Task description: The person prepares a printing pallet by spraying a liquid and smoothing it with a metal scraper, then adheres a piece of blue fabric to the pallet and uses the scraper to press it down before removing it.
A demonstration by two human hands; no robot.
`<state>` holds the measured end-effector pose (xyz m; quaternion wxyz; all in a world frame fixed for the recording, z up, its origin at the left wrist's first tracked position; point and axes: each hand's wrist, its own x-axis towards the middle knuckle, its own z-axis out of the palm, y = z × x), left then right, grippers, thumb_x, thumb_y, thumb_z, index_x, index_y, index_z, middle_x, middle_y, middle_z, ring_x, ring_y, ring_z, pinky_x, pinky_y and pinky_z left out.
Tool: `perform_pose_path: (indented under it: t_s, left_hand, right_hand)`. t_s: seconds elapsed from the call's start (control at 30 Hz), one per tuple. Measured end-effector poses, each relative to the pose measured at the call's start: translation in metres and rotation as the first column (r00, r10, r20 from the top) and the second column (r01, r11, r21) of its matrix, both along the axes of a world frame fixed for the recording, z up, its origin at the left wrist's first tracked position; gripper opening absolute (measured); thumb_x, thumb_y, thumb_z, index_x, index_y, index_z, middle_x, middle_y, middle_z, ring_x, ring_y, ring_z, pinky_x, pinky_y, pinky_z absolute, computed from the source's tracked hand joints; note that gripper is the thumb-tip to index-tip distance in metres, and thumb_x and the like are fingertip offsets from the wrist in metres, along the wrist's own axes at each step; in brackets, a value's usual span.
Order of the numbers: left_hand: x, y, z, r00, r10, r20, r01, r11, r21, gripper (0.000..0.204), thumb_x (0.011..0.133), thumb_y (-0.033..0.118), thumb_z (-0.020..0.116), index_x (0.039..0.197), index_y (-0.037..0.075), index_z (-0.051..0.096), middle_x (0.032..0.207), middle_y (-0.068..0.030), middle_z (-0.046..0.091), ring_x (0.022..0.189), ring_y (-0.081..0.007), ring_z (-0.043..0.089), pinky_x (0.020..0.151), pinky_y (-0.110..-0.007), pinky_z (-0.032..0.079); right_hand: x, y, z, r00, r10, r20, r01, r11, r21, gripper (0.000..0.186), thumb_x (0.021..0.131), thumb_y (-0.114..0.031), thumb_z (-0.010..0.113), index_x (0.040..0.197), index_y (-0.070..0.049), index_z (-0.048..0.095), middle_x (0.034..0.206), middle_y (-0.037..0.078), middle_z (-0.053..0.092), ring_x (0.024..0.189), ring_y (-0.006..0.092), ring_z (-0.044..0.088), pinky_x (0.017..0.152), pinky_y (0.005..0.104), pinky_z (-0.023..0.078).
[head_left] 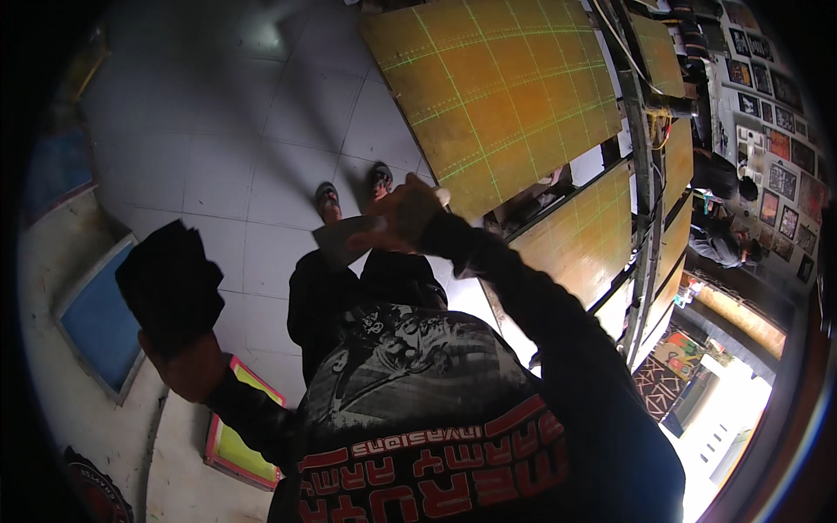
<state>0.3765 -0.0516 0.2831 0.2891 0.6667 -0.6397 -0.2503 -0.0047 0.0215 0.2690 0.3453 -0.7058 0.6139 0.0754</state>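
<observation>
My left hand (189,366) is raised at the left and closed around the bottom of a dark bundle (171,277). The bundle looks like a stack of black cloth pieces with uneven edges. In front of my body, my right hand (403,216) pinches a thin, flat grey piece (338,241) by its right side. Whether that piece is cloth or card cannot be made out. It hangs above my lower legs and feet, close to the corner of a yellow-brown board (514,87) marked with a green grid. A gap separates the two hands.
More grid-marked boards (571,235) run along a metal rail (649,174) at the right. Blue framed panels (105,318) lean at the left, with a red-edged yellow frame (248,423) below. People (719,235) are at the far right. Grey tiles (218,170) cover the floor.
</observation>
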Motion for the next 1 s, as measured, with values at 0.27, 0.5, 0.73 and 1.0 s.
perform_pose_path:
  t_s: [0.27, 0.5, 0.73, 1.0]
  left_hand:
    - [0.005, -0.026, 0.001, 0.502, -0.13, -0.855, 0.288, 0.957, 0.023, 0.043, 0.1, 0.024, 0.038, 0.135, -0.002, 0.038, 0.134, -0.0142, 0.052, 0.124, -0.0225, 0.048, 0.109, -0.037, 0.033]
    - [-0.03, -0.035, 0.022, -0.364, 0.277, -0.889, 0.507, 0.86, 0.06, 0.046, 0.101, 0.032, 0.032, 0.132, 0.003, 0.049, 0.139, -0.0119, 0.049, 0.128, -0.024, 0.045, 0.112, -0.04, 0.024]
    - [-0.035, -0.039, 0.024, -0.393, 0.281, -0.876, 0.603, 0.797, -0.015, 0.047, 0.1, 0.035, 0.034, 0.132, 0.005, 0.051, 0.138, -0.0117, 0.05, 0.128, -0.025, 0.046, 0.112, -0.04, 0.024]
    - [-0.057, -0.033, 0.037, -0.294, 0.377, -0.879, 0.549, 0.819, 0.168, 0.044, 0.1, 0.032, 0.035, 0.124, 0.001, 0.056, 0.131, -0.0142, 0.055, 0.125, -0.0284, 0.048, 0.11, -0.043, 0.029]
  right_hand:
    - [0.016, 0.008, -0.026, 0.649, -0.579, 0.495, 0.698, 0.711, -0.083, 0.034, 0.089, -0.037, 0.062, 0.103, -0.007, 0.07, 0.081, 0.008, 0.069, 0.072, 0.0154, 0.063, 0.066, 0.031, 0.05]
    - [-0.123, 0.106, -0.015, 0.103, -0.751, 0.653, 0.994, 0.062, -0.087, 0.037, 0.095, -0.038, 0.054, 0.11, -0.006, 0.064, 0.072, -0.002, 0.058, 0.055, 0.0036, 0.049, 0.045, 0.0195, 0.041]
    - [-0.186, 0.187, -0.004, -0.035, -0.91, 0.413, 0.992, -0.081, -0.095, 0.039, 0.093, -0.042, 0.056, 0.098, -0.004, 0.063, 0.058, 0.001, 0.054, 0.044, 0.0072, 0.048, 0.04, 0.0231, 0.039]
    - [-0.272, 0.243, 0.028, 0.03, -0.925, 0.379, 0.994, -0.012, -0.108, 0.026, 0.094, -0.027, 0.057, 0.105, -0.004, 0.06, 0.059, 0.003, 0.058, 0.041, 0.0085, 0.049, 0.037, 0.0234, 0.037]
